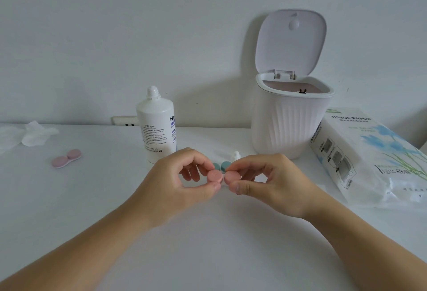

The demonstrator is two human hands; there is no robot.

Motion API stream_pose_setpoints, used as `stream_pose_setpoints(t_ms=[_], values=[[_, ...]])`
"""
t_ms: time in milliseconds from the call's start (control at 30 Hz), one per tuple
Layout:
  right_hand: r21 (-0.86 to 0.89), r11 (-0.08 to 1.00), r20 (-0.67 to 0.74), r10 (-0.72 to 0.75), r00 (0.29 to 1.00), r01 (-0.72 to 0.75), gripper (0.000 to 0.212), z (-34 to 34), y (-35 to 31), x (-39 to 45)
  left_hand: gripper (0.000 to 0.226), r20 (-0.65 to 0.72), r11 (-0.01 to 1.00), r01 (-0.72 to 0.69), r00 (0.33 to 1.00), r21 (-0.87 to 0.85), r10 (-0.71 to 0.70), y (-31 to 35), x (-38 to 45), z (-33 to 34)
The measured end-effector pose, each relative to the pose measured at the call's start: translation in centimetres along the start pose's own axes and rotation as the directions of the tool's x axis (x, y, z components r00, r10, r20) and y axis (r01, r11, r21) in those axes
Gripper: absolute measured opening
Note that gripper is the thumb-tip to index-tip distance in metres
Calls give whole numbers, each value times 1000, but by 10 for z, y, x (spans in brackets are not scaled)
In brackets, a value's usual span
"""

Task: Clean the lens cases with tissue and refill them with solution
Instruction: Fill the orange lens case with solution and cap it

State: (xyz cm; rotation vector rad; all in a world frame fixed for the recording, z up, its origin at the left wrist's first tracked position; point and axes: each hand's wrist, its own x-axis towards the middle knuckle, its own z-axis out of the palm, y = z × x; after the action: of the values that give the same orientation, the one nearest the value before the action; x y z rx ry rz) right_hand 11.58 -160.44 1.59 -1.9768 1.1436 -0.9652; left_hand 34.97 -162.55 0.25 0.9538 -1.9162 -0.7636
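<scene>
A pink lens case [222,177] with two round caps is held between both hands at the table's middle. My left hand [182,180] pinches its left cap, and my right hand [265,182] pinches its right cap. Just behind lies a teal lens case [222,166], partly hidden by my fingers. A second pink lens case [67,158] lies closed at the left. The white solution bottle [157,124] stands uncapped behind my left hand; its small white cap [235,156] sits near the teal case. A crumpled tissue [34,136] lies at the far left.
A white ribbed bin [288,120] with its lid flipped up stands at the back right. A pack of tissue paper [369,156] lies to its right. A wall socket [126,121] sits behind the bottle. The table [208,244] is white.
</scene>
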Motion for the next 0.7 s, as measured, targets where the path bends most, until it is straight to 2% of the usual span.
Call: stream_pose_setpoints(t_ms=[67, 167, 233, 367, 500, 600, 700], values=[[8, 1000, -6, 4, 1000, -4, 15, -1, 0, 0, 25, 47, 1000, -20, 999, 1, 20, 2, -1, 0], [9, 1000, -1, 0, 1000, 0, 15, 0, 0, 0, 43, 130, 1000, -23, 991, 15, 20, 1, -1, -1], [7, 1000, -1, -1, 1000, 1, 15, 0, 0, 1, 49, 120, 1000, -3, 993, 19, 1, 1, -1, -1], [12, 1000, 6, 3, 1000, -3, 16, 0, -1, 1, 35, 32, 999, 43, 999, 25, -44, 0, 0, -1], [6, 1000, 8, 11, 1000, -11, 15, 0, -1, 0, 28, 79, 999, 9, 997, 34, -11, 1, -1, -1], [-5, 1000, 7, 17, 1000, -17, 14, 0, 0, 1, 41, 162, 999, 21, 986, 32, -26, 2, -2, -2], [1, 1000, 5, 15, 1000, -15, 15, 0, -1, 1, 49, 139, 999, 38, 989, 36, -43, 0, -2, -2]])
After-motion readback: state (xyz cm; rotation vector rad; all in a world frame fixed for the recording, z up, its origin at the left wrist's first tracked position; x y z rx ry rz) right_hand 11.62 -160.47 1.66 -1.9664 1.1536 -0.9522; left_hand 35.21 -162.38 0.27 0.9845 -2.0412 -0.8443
